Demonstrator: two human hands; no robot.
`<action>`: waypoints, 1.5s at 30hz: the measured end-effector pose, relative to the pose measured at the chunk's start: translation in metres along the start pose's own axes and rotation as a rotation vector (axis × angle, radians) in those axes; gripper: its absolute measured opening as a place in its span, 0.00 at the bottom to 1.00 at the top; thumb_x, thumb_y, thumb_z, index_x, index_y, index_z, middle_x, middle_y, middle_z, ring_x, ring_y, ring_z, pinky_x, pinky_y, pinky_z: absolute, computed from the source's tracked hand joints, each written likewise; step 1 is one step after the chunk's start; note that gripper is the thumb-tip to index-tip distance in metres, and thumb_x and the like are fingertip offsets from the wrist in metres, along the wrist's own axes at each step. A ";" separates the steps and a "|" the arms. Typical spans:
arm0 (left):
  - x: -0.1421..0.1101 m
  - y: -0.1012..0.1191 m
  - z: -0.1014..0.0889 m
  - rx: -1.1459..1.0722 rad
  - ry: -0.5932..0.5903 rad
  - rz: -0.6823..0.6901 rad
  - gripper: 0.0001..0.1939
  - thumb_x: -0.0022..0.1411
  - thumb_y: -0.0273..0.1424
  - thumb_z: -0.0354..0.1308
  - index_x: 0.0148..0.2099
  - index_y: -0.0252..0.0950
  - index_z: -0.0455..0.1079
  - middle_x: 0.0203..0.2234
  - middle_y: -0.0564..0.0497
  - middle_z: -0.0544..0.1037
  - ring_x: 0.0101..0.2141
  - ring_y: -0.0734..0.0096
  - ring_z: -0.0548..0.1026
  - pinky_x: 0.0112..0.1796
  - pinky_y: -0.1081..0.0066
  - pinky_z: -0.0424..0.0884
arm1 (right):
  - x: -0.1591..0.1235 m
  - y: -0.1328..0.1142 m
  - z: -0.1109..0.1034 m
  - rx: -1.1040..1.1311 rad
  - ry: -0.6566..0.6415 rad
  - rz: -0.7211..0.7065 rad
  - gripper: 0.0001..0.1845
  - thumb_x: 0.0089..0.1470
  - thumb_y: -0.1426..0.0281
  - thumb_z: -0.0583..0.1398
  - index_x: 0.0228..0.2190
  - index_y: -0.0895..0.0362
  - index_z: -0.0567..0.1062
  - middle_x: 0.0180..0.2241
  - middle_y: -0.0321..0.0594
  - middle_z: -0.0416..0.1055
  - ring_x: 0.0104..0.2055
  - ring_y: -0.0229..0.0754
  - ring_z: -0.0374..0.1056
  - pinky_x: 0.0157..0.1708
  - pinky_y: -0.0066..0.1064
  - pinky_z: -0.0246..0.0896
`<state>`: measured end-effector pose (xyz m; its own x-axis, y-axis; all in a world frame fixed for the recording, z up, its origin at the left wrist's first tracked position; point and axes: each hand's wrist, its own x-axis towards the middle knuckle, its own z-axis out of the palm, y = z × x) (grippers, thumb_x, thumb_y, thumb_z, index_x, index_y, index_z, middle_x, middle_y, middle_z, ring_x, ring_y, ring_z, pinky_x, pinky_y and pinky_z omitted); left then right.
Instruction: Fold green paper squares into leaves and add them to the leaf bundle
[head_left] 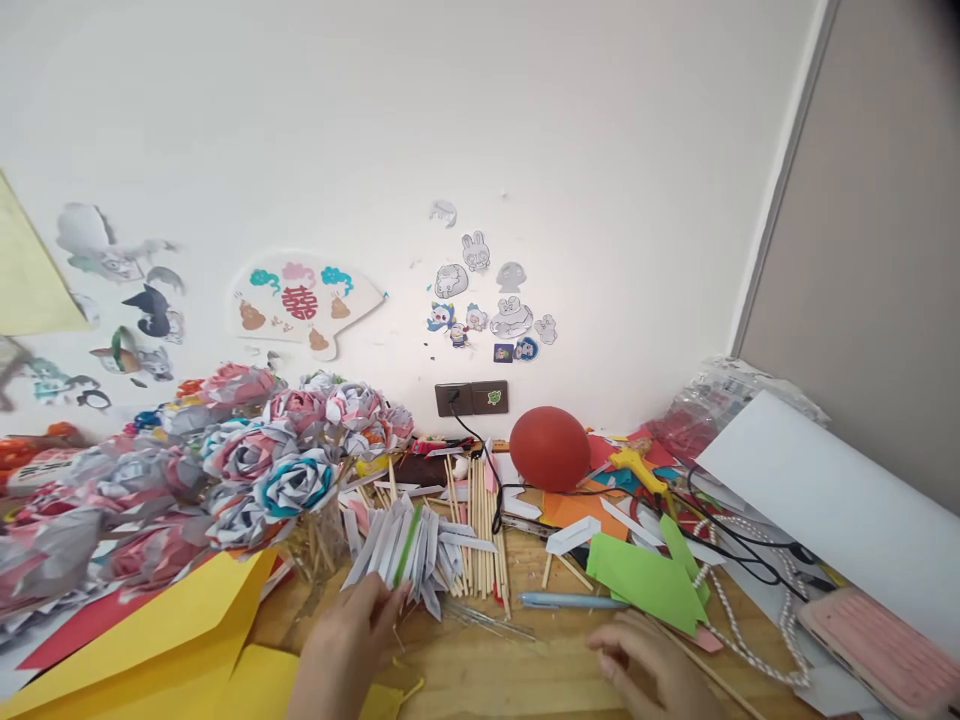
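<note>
My left hand [352,625] is at the lower middle, its thumb and fingertips together at the near end of a narrow green paper strip [409,545]. That strip lies across a pile of folded white paper strips [371,550]. Farther right, my right hand [645,660] rests low over the wooden table, fingers loosely bent and apart, with nothing seen in it. Just beyond it lies a light blue pen [574,601]. Thin wires [487,620] are spread on the tabletop between the hands, and wooden sticks [480,530] are heaped behind them.
Folded paper roses [296,483] crowd the left, with yellow paper [172,630] in front. A red balloon [550,448] sits against the wall. Rightward are green paper [645,580], a yellow glue gun [639,469], a pearl string [724,610], a pink case [881,640] and black cables.
</note>
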<state>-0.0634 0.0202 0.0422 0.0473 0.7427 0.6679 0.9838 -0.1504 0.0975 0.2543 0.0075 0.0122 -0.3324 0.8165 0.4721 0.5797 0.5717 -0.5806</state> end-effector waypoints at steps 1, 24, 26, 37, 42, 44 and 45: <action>0.002 -0.005 0.002 0.071 -0.037 -0.004 0.20 0.63 0.39 0.44 0.20 0.39 0.56 0.11 0.57 0.66 0.14 0.73 0.66 0.18 0.76 0.58 | 0.000 0.000 -0.001 -0.001 0.004 0.008 0.09 0.57 0.69 0.52 0.32 0.52 0.72 0.30 0.37 0.74 0.32 0.42 0.71 0.33 0.29 0.67; -0.008 0.013 0.003 0.085 -0.034 0.357 0.20 0.66 0.33 0.41 0.23 0.38 0.64 0.18 0.52 0.72 0.23 0.68 0.71 0.28 0.71 0.63 | 0.007 0.018 -0.051 -0.676 0.030 0.065 0.05 0.53 0.75 0.59 0.31 0.56 0.77 0.37 0.41 0.75 0.42 0.49 0.66 0.44 0.40 0.59; -0.008 0.011 0.006 0.088 -0.027 0.393 0.20 0.66 0.34 0.41 0.23 0.38 0.65 0.18 0.51 0.72 0.23 0.68 0.72 0.28 0.71 0.64 | 0.009 0.020 -0.049 -0.689 0.027 0.064 0.09 0.54 0.77 0.57 0.29 0.55 0.76 0.34 0.39 0.75 0.41 0.46 0.66 0.43 0.36 0.59; -0.008 0.007 0.021 0.003 0.035 0.519 0.23 0.66 0.36 0.39 0.22 0.39 0.66 0.16 0.53 0.73 0.21 0.67 0.73 0.25 0.70 0.65 | 0.013 0.042 -0.037 -0.771 0.088 0.111 0.09 0.54 0.76 0.57 0.24 0.56 0.74 0.27 0.40 0.73 0.34 0.45 0.66 0.34 0.33 0.57; -0.008 0.012 0.013 -0.025 0.004 0.534 0.23 0.66 0.36 0.39 0.23 0.38 0.67 0.17 0.52 0.72 0.22 0.67 0.73 0.25 0.70 0.65 | 0.010 0.045 -0.035 -0.748 0.140 0.067 0.10 0.54 0.77 0.56 0.24 0.56 0.73 0.26 0.38 0.73 0.33 0.43 0.66 0.33 0.32 0.57; -0.008 0.014 0.011 -0.034 -0.008 0.530 0.22 0.66 0.35 0.40 0.23 0.38 0.66 0.17 0.52 0.71 0.22 0.67 0.72 0.25 0.70 0.64 | 0.010 0.044 -0.036 -0.732 0.163 0.027 0.11 0.55 0.78 0.56 0.24 0.56 0.73 0.25 0.37 0.72 0.31 0.42 0.65 0.31 0.31 0.57; -0.009 0.016 0.009 -0.041 -0.003 0.529 0.21 0.66 0.35 0.41 0.23 0.38 0.65 0.16 0.53 0.71 0.21 0.67 0.72 0.25 0.69 0.64 | 0.010 0.043 -0.037 -0.725 0.181 0.004 0.11 0.55 0.78 0.56 0.24 0.56 0.72 0.25 0.37 0.72 0.31 0.42 0.65 0.31 0.31 0.57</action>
<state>-0.0469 0.0175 0.0310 0.5358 0.5600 0.6319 0.8178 -0.5304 -0.2234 0.3030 0.0367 0.0164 -0.2385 0.7565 0.6090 0.9466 0.3213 -0.0284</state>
